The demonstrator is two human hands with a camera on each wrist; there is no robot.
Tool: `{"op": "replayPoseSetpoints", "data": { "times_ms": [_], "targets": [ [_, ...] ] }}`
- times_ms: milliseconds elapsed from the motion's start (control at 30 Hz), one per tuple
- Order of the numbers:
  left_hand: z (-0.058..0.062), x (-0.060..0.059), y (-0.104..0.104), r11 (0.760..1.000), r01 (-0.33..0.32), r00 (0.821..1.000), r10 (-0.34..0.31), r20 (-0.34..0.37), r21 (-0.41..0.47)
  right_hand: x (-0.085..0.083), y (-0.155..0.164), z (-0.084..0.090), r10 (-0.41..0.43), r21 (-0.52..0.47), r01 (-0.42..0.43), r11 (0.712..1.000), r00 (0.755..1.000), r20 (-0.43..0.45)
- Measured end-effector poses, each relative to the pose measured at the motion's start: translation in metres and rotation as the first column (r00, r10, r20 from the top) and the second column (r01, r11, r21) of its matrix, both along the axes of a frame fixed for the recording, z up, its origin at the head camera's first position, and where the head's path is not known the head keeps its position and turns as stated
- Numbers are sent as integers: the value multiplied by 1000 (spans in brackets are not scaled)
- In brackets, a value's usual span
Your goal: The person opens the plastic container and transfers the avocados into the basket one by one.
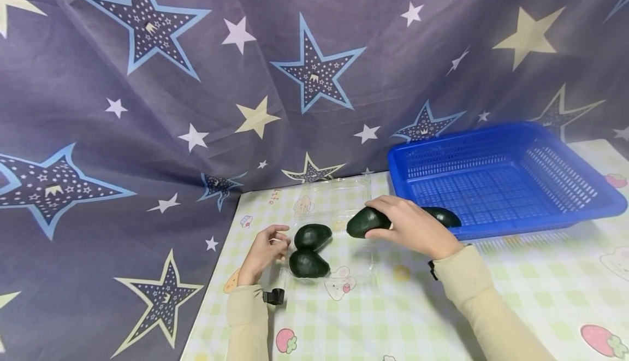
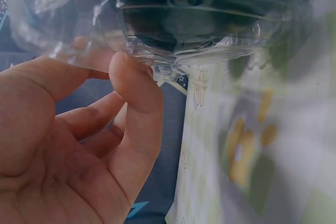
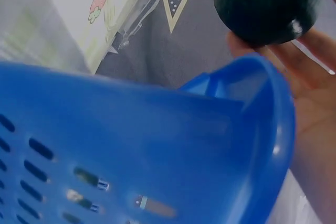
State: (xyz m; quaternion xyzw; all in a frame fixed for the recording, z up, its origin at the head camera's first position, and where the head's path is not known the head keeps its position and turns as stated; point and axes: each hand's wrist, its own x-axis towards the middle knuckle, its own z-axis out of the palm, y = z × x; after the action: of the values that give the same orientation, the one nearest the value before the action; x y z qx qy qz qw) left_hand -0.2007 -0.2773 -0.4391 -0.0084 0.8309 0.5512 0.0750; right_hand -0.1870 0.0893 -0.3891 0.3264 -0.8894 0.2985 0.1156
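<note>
Two dark green avocados, an upper one and a lower one, lie at the left side of a clear plastic clamshell box. Its see-through lid is folded back toward the curtain. My left hand pinches the box's left edge between thumb and forefinger, the other fingers curling loosely below. Over the right part of the box, my right hand grips another avocado, fingers on top and thumb at the near side. Behind that hand, one more avocado shows at the basket's near left corner.
A blue plastic basket with slotted walls stands at the right, against the curtain. The table wears a green-checked cloth with cartoon prints. A purple star-patterned curtain hangs at the back and down the left side.
</note>
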Motion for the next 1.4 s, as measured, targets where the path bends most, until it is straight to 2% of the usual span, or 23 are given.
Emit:
{"op": "replayPoseSetpoints", "data": {
  "times_ms": [433, 700, 1033, 1400],
  "targets": [
    [0, -1, 5, 1000, -6, 1000, 6, -10, 7, -2, 24, 7, -74, 0, 74, 997, 997, 11],
    [-2, -1, 3, 1000, -12, 1000, 12, 1, 8, -3, 36, 9, -97, -45, 98, 994, 995, 25],
    [-4, -2, 1, 1000, -7, 1000, 7, 9, 15, -4, 53, 11, -164, -35, 165, 986, 986, 29],
    [-4, -3, 0, 1000, -13, 1000, 13, 11, -3, -9, 71, 13, -221, -25, 221, 975, 975, -2]
  ]
}}
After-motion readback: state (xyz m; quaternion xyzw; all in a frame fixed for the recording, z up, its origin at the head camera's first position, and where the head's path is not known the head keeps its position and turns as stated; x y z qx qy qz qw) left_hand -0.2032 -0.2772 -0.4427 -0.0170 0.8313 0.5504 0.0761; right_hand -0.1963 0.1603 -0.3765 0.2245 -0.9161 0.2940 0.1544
